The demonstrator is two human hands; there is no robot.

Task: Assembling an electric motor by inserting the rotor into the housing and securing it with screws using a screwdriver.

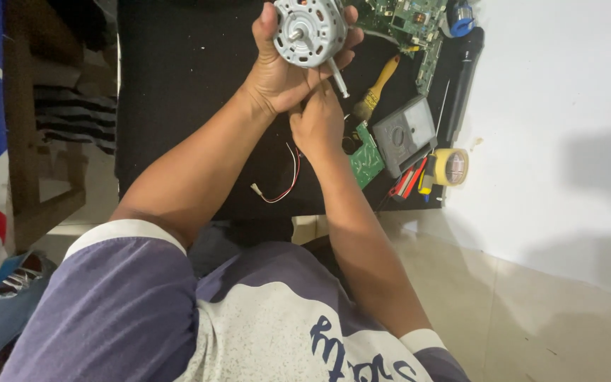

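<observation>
Two hands: left hand [284, 71] grips the grey motor [310, 30]; right hand [317, 124] pinches a screwdriver [338, 78].

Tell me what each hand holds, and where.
Left hand cups the round grey motor from behind, around its rim. Right hand grips a screwdriver by its handle end.

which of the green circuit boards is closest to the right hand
The small green circuit board, lying on the black mat just beside the right hand. The larger green circuit board sits farther off at the mat's top edge, past the yellow-handled brush.
</observation>
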